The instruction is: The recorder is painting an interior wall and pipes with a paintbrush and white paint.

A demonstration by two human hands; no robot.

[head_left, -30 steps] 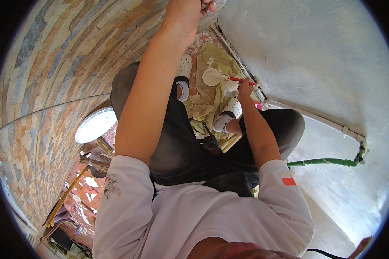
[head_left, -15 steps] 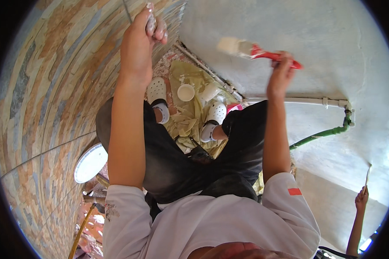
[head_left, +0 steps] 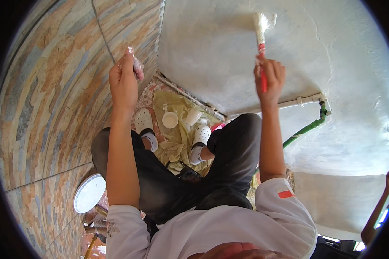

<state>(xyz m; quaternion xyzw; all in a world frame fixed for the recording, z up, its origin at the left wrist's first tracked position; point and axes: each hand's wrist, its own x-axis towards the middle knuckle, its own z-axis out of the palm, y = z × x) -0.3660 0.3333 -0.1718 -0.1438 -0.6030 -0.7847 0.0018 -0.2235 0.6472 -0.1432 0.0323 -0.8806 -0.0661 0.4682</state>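
My right hand [head_left: 270, 80] grips the red handle of a paintbrush [head_left: 260, 32], bristles pointing up. Its pale, paint-loaded bristles meet the grey wall [head_left: 212, 56], beside a small wet whitish smear [head_left: 271, 20]. My left hand [head_left: 125, 75] is raised near the stone-patterned tile wall [head_left: 60, 95]. Its fingers are curled in, white paint marks the fingertips, and no held object shows. On the floor between my white clogs, a white cup [head_left: 170, 120] stands on a crumpled yellowish sheet [head_left: 177, 144], with another white container [head_left: 193, 116] beside it.
A white pipe [head_left: 289, 103] and green hose [head_left: 311, 126] run along the wall at right. By the tiles at lower left are a white round lid or bucket [head_left: 90, 193] and brushes [head_left: 95, 230]. Another person's arm [head_left: 382, 203] reaches up at the far right.
The brush has swung from pointing left to upright, bristles now at the wall. My left hand has come lower. The other person's hand shifted right, and the tool in it is no longer visible.
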